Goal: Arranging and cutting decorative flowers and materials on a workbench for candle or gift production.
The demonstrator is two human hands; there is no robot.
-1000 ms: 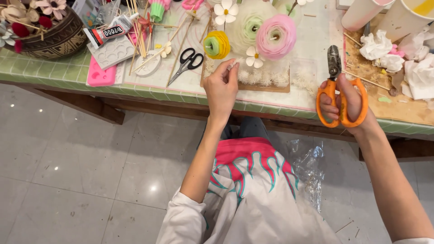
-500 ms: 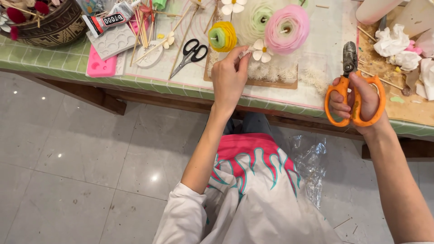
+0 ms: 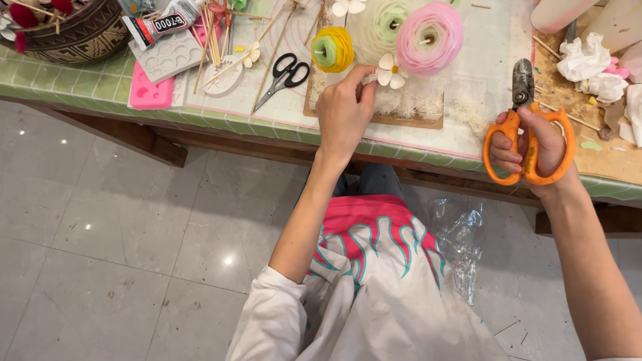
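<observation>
My left hand [image 3: 344, 110] reaches to the table edge and pinches the stem of a small white flower [image 3: 391, 71] that stands in a white fluffy block on a wooden board [image 3: 408, 120]. Behind it stand a yellow-green flower [image 3: 332, 49], a pale green flower [image 3: 384, 23] and a pink flower [image 3: 429, 29]. My right hand [image 3: 531, 144] grips orange-handled scissors [image 3: 525, 130] with short dark blades pointing away from me, resting over the table's front edge.
Black scissors [image 3: 284, 73], wooden sticks [image 3: 214, 43], a pink mould [image 3: 150, 93], a glue tube [image 3: 160, 25] and a woven basket [image 3: 63, 30] lie at the left. Crumpled white paper [image 3: 588, 63] sits at the right. Clear plastic [image 3: 458, 241] lies on the tiled floor.
The view has moved closer to the table. My left hand has closed in on the small white flower's stem. My right hand still holds the orange scissors, shifted slightly right.
</observation>
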